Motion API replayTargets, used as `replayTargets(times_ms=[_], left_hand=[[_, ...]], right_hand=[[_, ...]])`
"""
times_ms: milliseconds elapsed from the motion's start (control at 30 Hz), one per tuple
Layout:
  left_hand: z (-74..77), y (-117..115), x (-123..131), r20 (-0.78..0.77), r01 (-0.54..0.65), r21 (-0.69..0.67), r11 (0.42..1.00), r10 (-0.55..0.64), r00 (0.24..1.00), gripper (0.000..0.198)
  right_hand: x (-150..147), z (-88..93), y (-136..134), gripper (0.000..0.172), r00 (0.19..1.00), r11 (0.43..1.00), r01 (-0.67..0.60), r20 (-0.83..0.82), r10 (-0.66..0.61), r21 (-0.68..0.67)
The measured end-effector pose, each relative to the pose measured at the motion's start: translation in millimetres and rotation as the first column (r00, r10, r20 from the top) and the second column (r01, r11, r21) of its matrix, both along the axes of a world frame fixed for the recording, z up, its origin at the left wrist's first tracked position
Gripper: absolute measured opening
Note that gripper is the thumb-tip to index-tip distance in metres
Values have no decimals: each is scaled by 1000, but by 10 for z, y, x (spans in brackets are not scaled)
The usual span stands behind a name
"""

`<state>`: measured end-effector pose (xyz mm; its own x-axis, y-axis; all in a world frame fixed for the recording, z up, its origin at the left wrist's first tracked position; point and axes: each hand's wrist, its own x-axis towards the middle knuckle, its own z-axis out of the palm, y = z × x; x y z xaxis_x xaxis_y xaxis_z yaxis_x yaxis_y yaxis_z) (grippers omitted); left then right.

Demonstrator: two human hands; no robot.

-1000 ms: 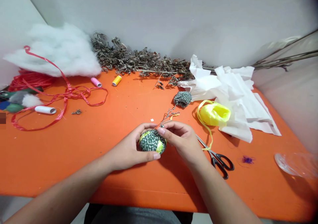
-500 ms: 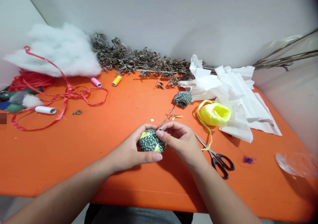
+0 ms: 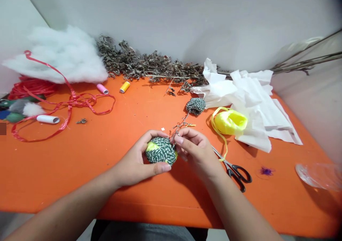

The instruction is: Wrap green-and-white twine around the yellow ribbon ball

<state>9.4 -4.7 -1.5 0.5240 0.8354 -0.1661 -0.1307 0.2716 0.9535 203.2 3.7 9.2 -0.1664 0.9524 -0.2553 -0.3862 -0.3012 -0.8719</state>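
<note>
Head view is showing both hands together at lower centre of the frame, holding one object above the orange desk (image 3: 66,177). The left hand (image 3: 130,162) is cupping a ball wrapped in green-and-white twine (image 3: 160,151), with a yellow core showing at its left end. The right hand (image 3: 197,153) is closing on the upper right of that ball, its fingertips (image 3: 179,139) pinching a twine strand (image 3: 182,124). This strand is running up to a smaller twine ball (image 3: 196,106) lying on the desk just above the hands. Black-handled scissors (image 3: 236,173) are lying just right of the right hand, below a yellow ribbon bundle (image 3: 229,123) resting against white tissue paper (image 3: 253,109). Dried herbs (image 3: 149,66) are lining the wall at top centre. White polyester filling (image 3: 58,55) and red ribbon (image 3: 72,102) are occupying the upper left of the frame, near pink (image 3: 102,88) and yellow (image 3: 124,87) thread spools.
</note>
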Motion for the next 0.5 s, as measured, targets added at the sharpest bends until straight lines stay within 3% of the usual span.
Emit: replayTargets(times_ms=[200, 367, 500], left_hand=[[-6, -22, -38, 43, 36, 64, 997, -38, 998, 55], [8, -30, -41, 17, 4, 36, 999, -5, 1000, 68], [-31, -37, -48, -39, -7, 222, 975, 16, 999, 61]], right_hand=[[11, 12, 34, 27, 996, 996, 43, -72, -48, -77], [34, 70, 16, 27, 986, 995, 94, -132, -97, -30], [49, 67, -10, 22, 985, 993, 91, -156, -79, 70]])
